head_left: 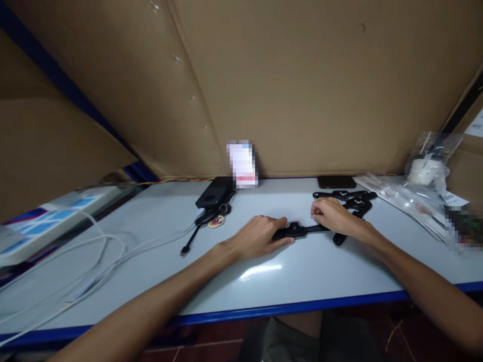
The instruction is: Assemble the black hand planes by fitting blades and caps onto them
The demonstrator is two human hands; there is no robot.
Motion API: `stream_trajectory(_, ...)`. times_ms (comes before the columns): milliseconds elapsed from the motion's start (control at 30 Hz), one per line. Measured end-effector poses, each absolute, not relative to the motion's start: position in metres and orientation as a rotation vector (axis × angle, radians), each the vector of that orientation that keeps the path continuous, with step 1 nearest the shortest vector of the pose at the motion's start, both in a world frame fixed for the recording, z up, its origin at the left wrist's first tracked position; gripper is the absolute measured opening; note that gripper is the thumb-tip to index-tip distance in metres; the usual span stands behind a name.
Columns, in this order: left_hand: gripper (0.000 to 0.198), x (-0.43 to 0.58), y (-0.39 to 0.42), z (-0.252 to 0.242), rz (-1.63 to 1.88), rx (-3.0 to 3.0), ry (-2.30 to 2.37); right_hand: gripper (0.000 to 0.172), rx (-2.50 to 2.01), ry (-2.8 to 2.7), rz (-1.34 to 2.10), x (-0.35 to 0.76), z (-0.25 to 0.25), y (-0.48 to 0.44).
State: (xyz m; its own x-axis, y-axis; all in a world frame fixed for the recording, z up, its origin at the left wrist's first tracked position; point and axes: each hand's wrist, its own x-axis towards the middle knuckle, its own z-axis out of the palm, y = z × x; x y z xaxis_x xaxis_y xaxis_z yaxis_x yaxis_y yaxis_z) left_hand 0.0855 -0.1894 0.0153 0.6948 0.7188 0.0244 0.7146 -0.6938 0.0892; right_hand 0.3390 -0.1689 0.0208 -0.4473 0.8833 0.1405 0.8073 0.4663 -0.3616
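Head view: my left hand [260,235] and my right hand [334,216] both rest on one black strap [301,230] lying flat on the worktop [320,281]. Its long way runs from left to right between my hands, tipped up a bit to the right. My left fingers [276,225] lie over its left end, with my thumb on the near side, holding it. My right fingers [320,212] are curled over the right end; I cannot tell if they pinch it. Both hands are just as near. More black straps [341,194] lie just behind my right hand.
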Motion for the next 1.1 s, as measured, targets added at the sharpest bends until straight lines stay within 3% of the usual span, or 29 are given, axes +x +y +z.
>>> stream_trajectory(133,0.038,0.086,-0.188,0.014,0.109,2.834,1.189,0.013,-1.396,-2.403,0.320,0.338,0.017,-0.169)
stream_trajectory(333,0.037,0.085,-0.189,0.016,0.109,2.832,1.183,0.025,-1.454,-2.344,0.438,0.339,0.019,-0.167)
stream_trajectory(500,0.038,0.085,-0.189,0.016,0.131,2.809,1.169,0.018,-1.446,-2.236,0.400,0.340,0.029,-0.169)
stream_trajectory(700,0.037,0.085,-0.189,0.016,0.136,2.798,1.175,0.010,-1.203,-2.009,0.676,0.318,0.031,-0.188)
stream_trajectory(1100,0.041,0.084,-0.187,0.014,0.172,2.820,1.143,0.016,-1.113,-2.152,0.491,0.299,0.022,-0.204)
